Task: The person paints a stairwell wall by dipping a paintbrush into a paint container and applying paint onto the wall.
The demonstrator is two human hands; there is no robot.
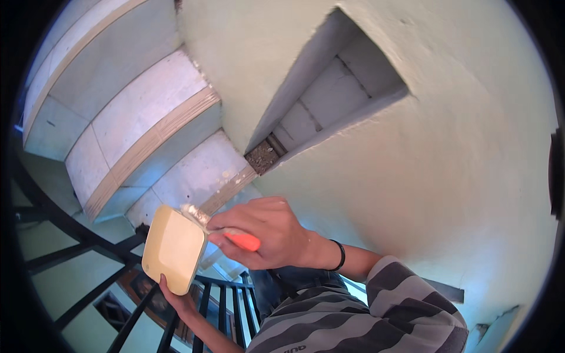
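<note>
My left hand [178,301] holds a pale yellow square container [152,250] from below, with the thumb over its near edge. The container is tilted, and a cream-coloured layer that looks like paint [180,242] covers its inside. In my right hand [268,230] is a paintbrush [242,239] with an orange handle, closed in the fingers. Its bristles [193,214], coated whitish, are close to the container's upper right rim; I cannot tell whether they touch it. Part of the brush is hidden behind my fingers.
Tiled stairs [150,112] with brown-edged treads rise to the upper left. Light-coloured spots mark a lower tread edge [226,191]. A black metal railing [76,235] curves along the left and below. On the right, a pale wall [447,159] has a deep triangular recess [335,94] with debris in its lower corner.
</note>
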